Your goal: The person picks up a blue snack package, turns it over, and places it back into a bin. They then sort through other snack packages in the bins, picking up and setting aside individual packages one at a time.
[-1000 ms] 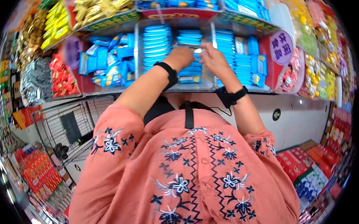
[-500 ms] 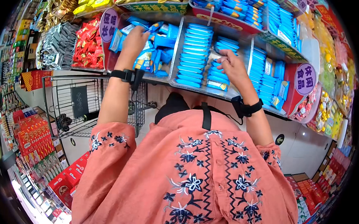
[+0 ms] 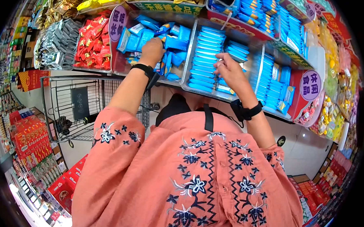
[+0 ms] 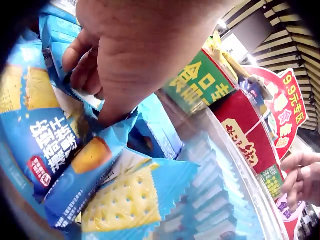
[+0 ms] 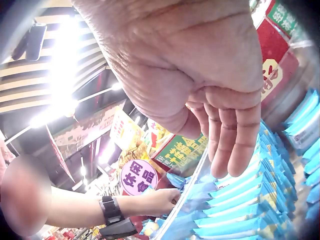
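My left hand point(image 3: 153, 51) reaches down into the left bin among loose blue biscuit packets point(image 3: 140, 38). In the left wrist view its fingers point(image 4: 85, 62) are bent against the packets, and one digit goes down behind a packet point(image 4: 92, 155) with a biscuit picture. I cannot tell whether it grips one. My right hand point(image 3: 230, 71) hovers over the middle bin, beside a neat row of blue packets point(image 3: 205, 57). Its fingers point(image 5: 240, 135) hang loosely bent with nothing in them, as the right wrist view shows.
Clear walls point(image 3: 189, 57) divide the bins. Red-wrapped sweets point(image 3: 93, 44) lie to the left, more blue packets point(image 3: 274, 91) to the right. A wire shopping cart point(image 3: 97, 101) stands below the left bin. Tiers of goods rise behind, with a green sign point(image 3: 166, 7).
My left hand has left the middle bin for the left one, then shifted nearer and to the right among the packets. My right hand has stayed over the middle bin. The view has swung left.
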Motion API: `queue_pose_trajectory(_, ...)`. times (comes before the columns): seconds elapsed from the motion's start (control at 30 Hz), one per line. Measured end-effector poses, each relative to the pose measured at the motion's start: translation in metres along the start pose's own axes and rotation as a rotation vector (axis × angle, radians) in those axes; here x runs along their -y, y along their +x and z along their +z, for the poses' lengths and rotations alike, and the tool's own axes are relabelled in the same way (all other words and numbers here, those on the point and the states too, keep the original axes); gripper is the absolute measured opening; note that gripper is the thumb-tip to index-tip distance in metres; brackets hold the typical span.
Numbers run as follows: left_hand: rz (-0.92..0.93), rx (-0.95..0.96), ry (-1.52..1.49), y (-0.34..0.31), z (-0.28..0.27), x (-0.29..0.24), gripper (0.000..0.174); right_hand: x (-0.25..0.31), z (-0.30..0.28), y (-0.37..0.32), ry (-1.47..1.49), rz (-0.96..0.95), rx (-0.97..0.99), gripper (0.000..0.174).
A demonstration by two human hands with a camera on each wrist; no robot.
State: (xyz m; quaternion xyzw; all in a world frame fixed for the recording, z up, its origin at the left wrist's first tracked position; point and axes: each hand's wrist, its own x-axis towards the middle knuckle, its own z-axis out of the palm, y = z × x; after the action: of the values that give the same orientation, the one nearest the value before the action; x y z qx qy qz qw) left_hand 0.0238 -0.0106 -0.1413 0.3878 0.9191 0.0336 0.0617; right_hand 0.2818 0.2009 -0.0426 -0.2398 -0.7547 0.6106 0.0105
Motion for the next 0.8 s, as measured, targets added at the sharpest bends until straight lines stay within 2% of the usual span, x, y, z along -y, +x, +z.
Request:
queue_pose_trajectory(0.17, 0.069, 0.005, 0.095, 0.014, 0.019, 0.013, 0.030, 0.001, 0.008, 0.005, -0.016, 0.010, 0.004, 0.031)
queue_pose_trajectory(0.27, 0.139, -0.016, 0.030, 0.012, 0.008, 0.021, 0.020, -0.003, 0.012, 0.008, -0.030, 0.006, 0.017, 0.032)
queue_pose_trajectory(0.37, 0.071, -0.072, 0.007, 0.005, -0.049, 0.014, 0.019, 0.002, 0.013, 0.009, -0.034, 0.001, 0.027, 0.032)
queue_pose_trajectory(0.4, 0.102, -0.045, -0.084, 0.013, -0.046, 0.035, 0.019, 0.005, 0.014, 0.010, -0.020, 0.006, 0.029, 0.032)
queue_pose_trajectory(0.47, -0.063, -0.005, -0.492, -0.005, -0.089, 0.040, 0.016, 0.011, 0.015, 0.013, 0.008, 0.013, 0.035, 0.033)
queue_pose_trajectory(0.57, -0.264, 0.066, -1.267, -0.037, -0.141, 0.033, 0.008, 0.026, 0.016, 0.021, 0.175, 0.054, 0.134, 0.038)
queue_pose_trajectory(0.67, -0.246, 0.082, -1.654, -0.056, -0.151, 0.034, 0.006, 0.065, 0.023, 0.024, 0.307, 0.072, 0.193, 0.044)
queue_pose_trajectory(0.8, -0.252, 0.025, -1.821, -0.074, -0.178, -0.013, 0.006, 0.094, 0.027, 0.029, 0.477, 0.030, 0.281, 0.048)
